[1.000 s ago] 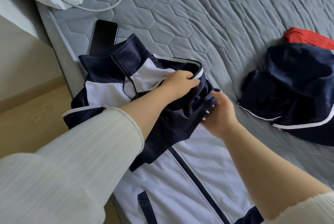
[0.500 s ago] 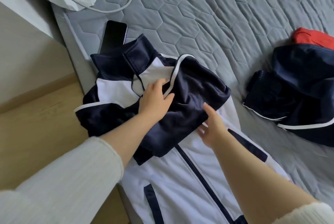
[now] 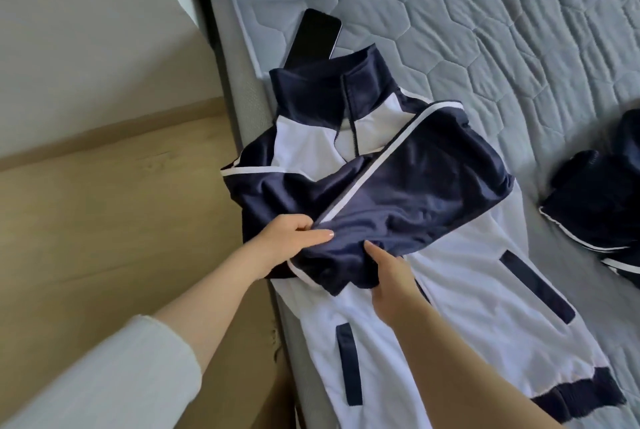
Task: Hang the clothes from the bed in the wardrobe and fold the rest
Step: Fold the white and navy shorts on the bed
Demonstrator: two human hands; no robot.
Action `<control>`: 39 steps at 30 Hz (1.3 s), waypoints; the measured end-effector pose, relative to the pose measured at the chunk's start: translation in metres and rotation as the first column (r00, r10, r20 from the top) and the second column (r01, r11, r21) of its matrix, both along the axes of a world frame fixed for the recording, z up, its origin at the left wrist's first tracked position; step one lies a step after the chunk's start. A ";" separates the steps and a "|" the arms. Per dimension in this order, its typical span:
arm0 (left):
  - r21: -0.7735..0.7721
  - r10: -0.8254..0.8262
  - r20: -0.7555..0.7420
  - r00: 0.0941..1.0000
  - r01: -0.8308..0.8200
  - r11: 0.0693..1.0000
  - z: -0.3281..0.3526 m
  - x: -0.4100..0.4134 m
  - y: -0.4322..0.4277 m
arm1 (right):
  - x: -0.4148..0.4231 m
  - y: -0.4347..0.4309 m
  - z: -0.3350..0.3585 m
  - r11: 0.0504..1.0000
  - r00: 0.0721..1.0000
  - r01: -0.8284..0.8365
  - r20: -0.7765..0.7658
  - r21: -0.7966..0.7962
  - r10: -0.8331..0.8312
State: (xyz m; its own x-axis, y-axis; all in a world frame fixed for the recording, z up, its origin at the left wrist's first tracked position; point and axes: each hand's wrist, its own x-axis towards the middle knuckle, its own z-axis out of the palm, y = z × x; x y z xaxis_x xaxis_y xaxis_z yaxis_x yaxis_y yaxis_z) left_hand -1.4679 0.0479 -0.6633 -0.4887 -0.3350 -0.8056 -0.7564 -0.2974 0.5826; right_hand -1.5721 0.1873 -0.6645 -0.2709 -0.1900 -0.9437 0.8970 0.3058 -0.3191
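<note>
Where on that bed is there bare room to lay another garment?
The quilted bed cover lies bare beyond the jacket, between the phone and the dark clothes. It is crowded along the near edge, where both hands hold the jacket's folded sleeves.

Jacket (image 3: 381, 186): smooth, faintly shiny cloth. Bed (image 3: 485, 30) cover: matt quilted fabric. Phone (image 3: 313, 37): glossy black glass. Floor (image 3: 121, 203): matt wood.

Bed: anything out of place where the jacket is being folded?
Yes. A phone lies on the bed with its lower end tucked under the jacket collar, near the mattress edge. It isn't clothing. Both hands, left and right, grip the folded navy sleeves.
</note>
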 end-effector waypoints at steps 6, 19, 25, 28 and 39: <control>0.253 -0.075 -0.223 0.972 0.132 0.958 0.033 0.014 -0.024 | 0.006 -0.023 0.031 0.957 0.941 0.243 0.277 -0.158 -0.194; -0.376 -0.049 0.222 0.974 0.132 0.917 -0.005 0.040 -0.052 | 0.017 -0.028 0.000 0.972 0.999 -0.022 0.049 0.235 0.010; -0.564 -0.029 0.243 0.970 0.165 0.809 -0.012 0.020 -0.028 | -0.015 -0.021 -0.004 0.940 0.984 0.073 -0.178 0.333 -0.014; -0.624 -0.083 0.167 0.983 0.170 0.762 -0.012 0.004 -0.024 | -0.033 -0.015 -0.002 0.934 0.949 0.244 -0.263 0.262 -0.174; -0.789 0.082 0.348 0.934 0.245 0.564 -0.008 0.020 0.092 | -0.034 0.071 -0.012 0.922 0.945 -0.170 -0.207 0.347 0.252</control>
